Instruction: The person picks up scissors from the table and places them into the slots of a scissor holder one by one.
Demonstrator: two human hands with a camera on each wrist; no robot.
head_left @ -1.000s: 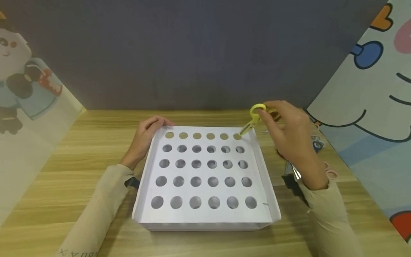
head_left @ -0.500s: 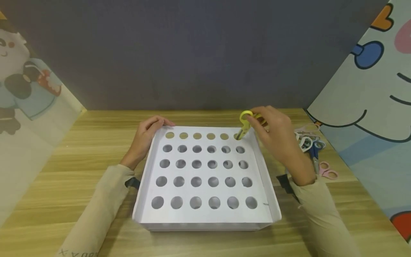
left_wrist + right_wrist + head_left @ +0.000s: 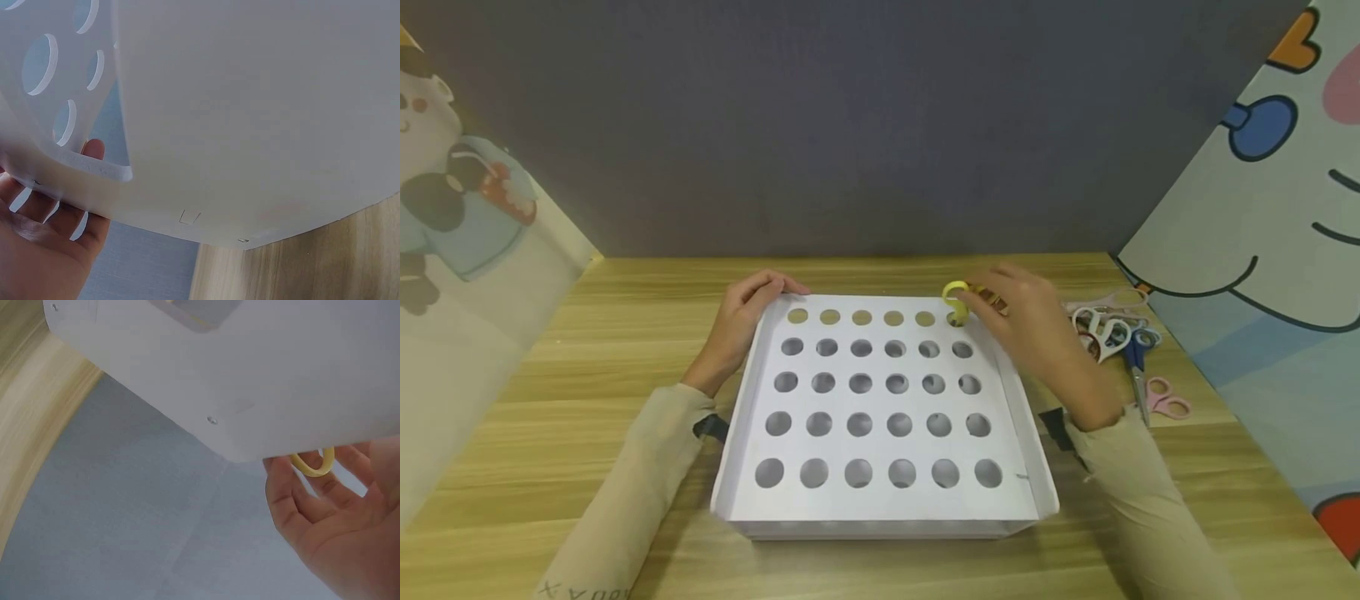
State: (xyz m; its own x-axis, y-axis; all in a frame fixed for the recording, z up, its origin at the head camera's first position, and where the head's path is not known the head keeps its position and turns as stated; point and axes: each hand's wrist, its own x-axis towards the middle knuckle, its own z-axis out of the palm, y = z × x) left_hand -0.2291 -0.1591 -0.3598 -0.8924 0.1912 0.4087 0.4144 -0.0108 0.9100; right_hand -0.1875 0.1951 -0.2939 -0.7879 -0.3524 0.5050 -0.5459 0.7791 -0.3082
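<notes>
Scissor pile (image 3: 1134, 358) — right of rack (image 3: 879, 404)

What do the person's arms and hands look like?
Left sleeve and right sleeve: beige, loose fabric. Dark lettering on the left one, cut off by frame. Black piece at each cuff. Left hand, right hand: no gloves.

Wood-grain tabletop (image 3: 587, 375), dark grey panel (image 3: 850, 125) along its far edge, cartoon-printed left wall (image 3: 467, 317), cartoon-printed right wall (image 3: 1262, 250)
</notes>
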